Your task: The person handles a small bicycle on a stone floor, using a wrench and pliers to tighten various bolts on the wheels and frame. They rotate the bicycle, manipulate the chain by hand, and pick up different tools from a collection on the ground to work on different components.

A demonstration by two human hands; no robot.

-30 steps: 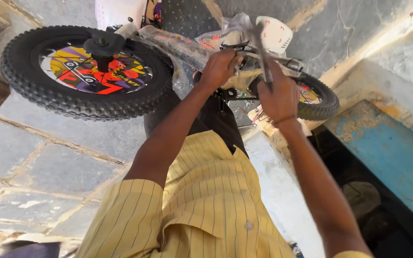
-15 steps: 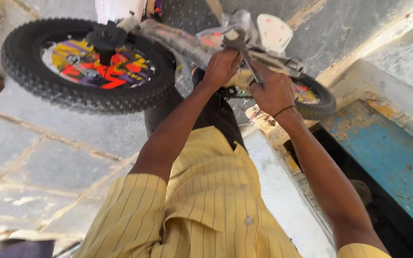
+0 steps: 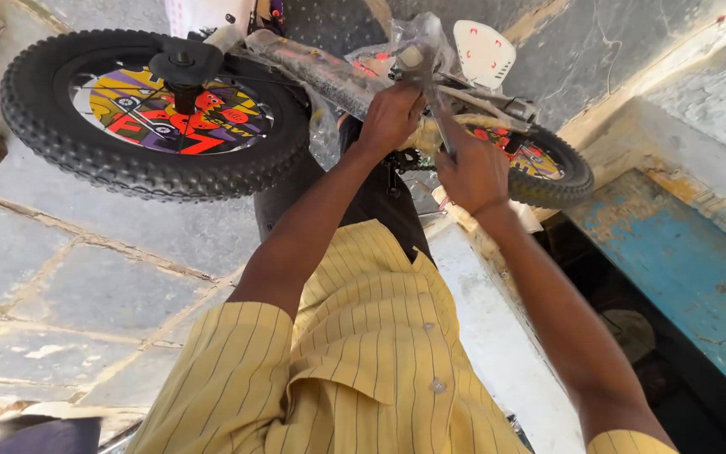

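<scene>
Steadying a small children's bicycle, still wrapped in clear plastic, the left hand closes around the frame tube just above its knuckles, while the right hand grips a slim metal tool rising from its fist toward the frame. The knobby front wheel sits well left of both hands, the rear wheel just right. This looks like tightening a fitting; the next turn needs firm bracing. No container shows.

The left hand slides up the wrapped frame — right hand drops lower, tool upright now.
</scene>
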